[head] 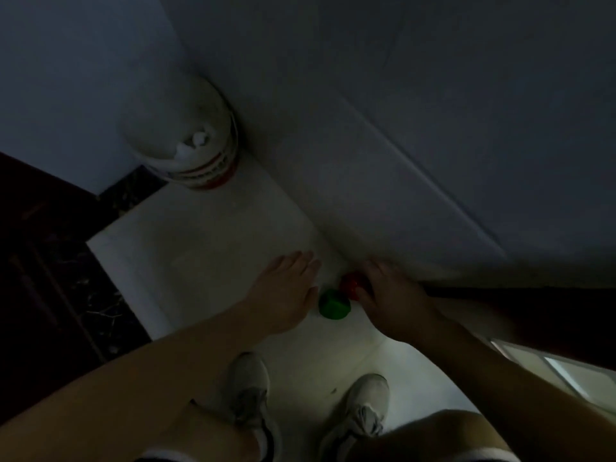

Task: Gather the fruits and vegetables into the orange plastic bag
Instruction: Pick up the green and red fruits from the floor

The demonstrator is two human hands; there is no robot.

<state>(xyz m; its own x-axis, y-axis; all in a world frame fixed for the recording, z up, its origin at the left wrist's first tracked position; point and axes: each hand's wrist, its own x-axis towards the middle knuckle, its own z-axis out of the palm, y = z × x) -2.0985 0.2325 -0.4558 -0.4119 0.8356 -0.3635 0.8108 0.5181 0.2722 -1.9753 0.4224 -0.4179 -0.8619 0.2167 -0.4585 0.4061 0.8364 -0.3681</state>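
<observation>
Knee (450, 435) foremost; right hand (393, 295) grips red fruit (348, 284); bucket (186, 135) label illegible.

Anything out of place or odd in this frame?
Yes. A green piece and a red piece lie on the bare floor near the foot of the wall, an odd spot for produce. The right hand grips the red one; the left hand hovers open. No orange bag shows.

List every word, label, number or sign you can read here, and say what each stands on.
No text can be read.
On the white bucket: pale marks on its red band, too blurred and dark to read.
On the green item, red item and shoes: no text visible.
</observation>
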